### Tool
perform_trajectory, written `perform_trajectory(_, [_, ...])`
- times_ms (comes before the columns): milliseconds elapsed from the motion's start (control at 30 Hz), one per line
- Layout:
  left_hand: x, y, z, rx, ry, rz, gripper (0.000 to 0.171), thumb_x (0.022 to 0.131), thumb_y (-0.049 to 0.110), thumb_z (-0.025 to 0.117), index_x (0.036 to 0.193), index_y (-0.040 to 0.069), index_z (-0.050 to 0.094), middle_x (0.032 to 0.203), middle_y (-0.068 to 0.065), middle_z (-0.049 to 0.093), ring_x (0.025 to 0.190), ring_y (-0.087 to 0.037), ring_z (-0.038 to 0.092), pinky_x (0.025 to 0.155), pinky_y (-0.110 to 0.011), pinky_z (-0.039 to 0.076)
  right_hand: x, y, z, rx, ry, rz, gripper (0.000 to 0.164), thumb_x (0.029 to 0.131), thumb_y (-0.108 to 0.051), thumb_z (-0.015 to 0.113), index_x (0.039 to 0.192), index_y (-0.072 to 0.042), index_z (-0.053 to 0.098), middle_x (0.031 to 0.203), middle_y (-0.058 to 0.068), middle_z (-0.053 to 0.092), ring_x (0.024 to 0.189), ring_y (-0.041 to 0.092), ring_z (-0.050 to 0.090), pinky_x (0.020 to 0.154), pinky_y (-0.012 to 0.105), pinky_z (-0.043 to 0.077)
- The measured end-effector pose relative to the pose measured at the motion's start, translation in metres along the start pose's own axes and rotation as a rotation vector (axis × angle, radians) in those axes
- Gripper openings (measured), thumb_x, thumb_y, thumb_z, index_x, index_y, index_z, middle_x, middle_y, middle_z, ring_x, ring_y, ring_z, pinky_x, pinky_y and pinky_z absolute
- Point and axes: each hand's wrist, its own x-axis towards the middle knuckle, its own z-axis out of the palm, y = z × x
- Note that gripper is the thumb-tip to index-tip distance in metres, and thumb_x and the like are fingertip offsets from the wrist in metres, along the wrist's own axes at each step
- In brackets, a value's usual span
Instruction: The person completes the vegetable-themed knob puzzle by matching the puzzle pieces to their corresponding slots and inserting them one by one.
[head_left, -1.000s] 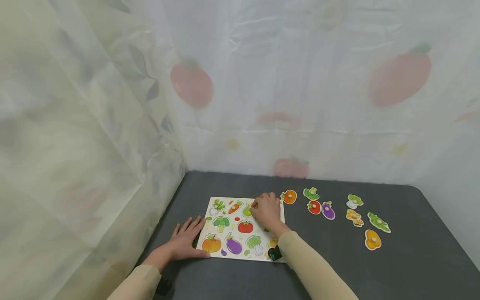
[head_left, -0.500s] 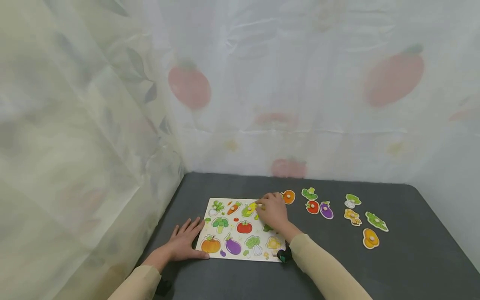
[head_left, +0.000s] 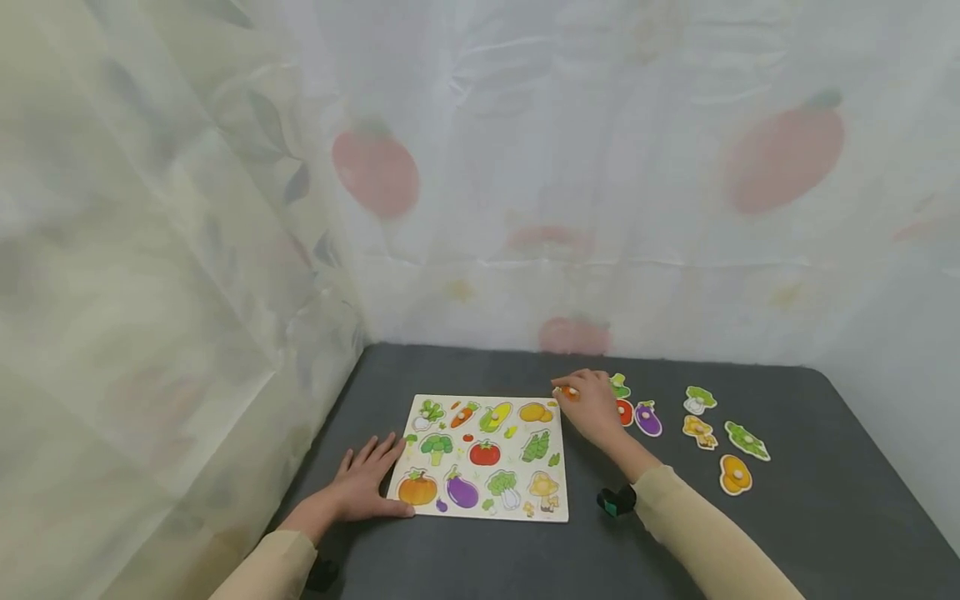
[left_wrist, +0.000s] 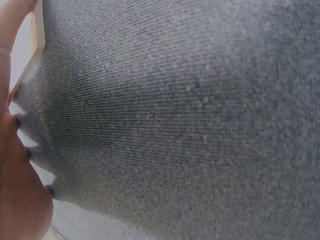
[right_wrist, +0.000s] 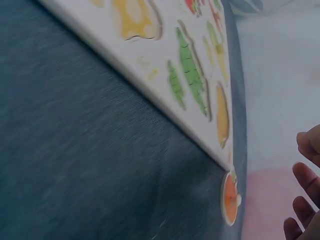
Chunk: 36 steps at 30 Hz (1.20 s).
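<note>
A vegetable peg puzzle board [head_left: 517, 429] lies on the table. My left hand [head_left: 352, 487] spreads its fingers at the board's left edge, thumb on the near left corner. Radish [head_left: 429, 414], carrot [head_left: 464, 416] and corn [head_left: 496, 417] pieces with knobs sit in the top row; the other pictures show no knobs. My right hand [head_left: 592, 408] hovers over the pumpkin piece [head_left: 567, 392], just past the board's far right corner, hiding part of it. In the right wrist view that pumpkin piece lies on the table, apart from the loosely bent fingertips [right_wrist: 306, 175].
To the right lie loose pieces: broccoli [head_left: 619, 386], tomato [head_left: 625, 412], eggplant [head_left: 648, 419], cabbage [head_left: 700, 401], mushroom [head_left: 700, 432], pea pod [head_left: 747, 441] and a yellow potato-like piece [head_left: 735, 475]. Patterned curtains [head_left: 480, 208] hang at the back and left.
My right hand has moved off the corn piece, away from the board and rightward to the pumpkin piece. The corn piece now lies in its place. My left hand has stayed put.
</note>
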Motion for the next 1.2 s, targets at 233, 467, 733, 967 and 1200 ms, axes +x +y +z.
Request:
perform_trajectory(233, [0.003,0.000,0.000,0.008,-0.011,-0.016,0.124,0.071,0.080,0.074,0.165,0.019,0.023,0.170,-0.011,0.016,0.154,-0.045,0.007,0.113,-0.075,0.003,-0.015,0.031,-0.015,-0.048,0.020,-0.011,0.025,0.094,-0.024,0.074,0.114,-0.010,0.080,0.119,0.016,0.068,0.120,0.043,0.050,0.098,0.065,0.039])
perform_trajectory(467, [0.006,0.000,0.000,0.002,0.002,-0.025,0.124,0.069,0.080,0.075,0.165,0.019,0.025,0.170,-0.011,0.018,0.154,-0.045,0.009,0.113,-0.075,0.003,-0.034,0.068,-0.054,-0.116,0.040,0.014,0.023,0.095,-0.021,0.073,0.113,-0.009,0.080,0.118,0.020,0.068,0.120,0.049,0.048,0.098,0.070,0.035])
perform_trajectory(733, [0.000,0.000,0.002,-0.010,-0.008,-0.025,0.123,0.070,0.078,0.076,0.165,0.017,0.027,0.169,-0.013,0.020,0.153,-0.047,0.010,0.112,-0.077,0.003,-0.085,0.117,-0.109,-0.204,0.071,0.093,0.027,0.093,-0.022,0.075,0.113,-0.004,0.078,0.116,0.025,0.068,0.115,0.055,0.048,0.092,0.072,0.034])
perform_trajectory(967, [0.000,-0.002,0.006,-0.015,-0.017,-0.022,0.123,0.070,0.079,0.075,0.165,0.017,0.027,0.169,-0.014,0.020,0.153,-0.047,0.010,0.111,-0.078,0.003,-0.125,0.154,-0.144,-0.288,0.000,0.288,0.043,0.097,-0.040,0.070,0.116,-0.002,0.076,0.123,0.033,0.061,0.115,0.060,0.041,0.084,0.074,0.031])
perform_trajectory(1200, [0.005,-0.001,0.003,-0.022,-0.018,-0.028,0.122,0.071,0.077,0.077,0.164,0.017,0.027,0.169,-0.014,0.020,0.152,-0.048,0.011,0.110,-0.078,0.003,-0.139,0.163,-0.162,-0.325,-0.032,0.346,0.060,0.092,-0.059,0.069,0.111,-0.002,0.077,0.120,0.034,0.060,0.112,0.059,0.041,0.082,0.072,0.032])
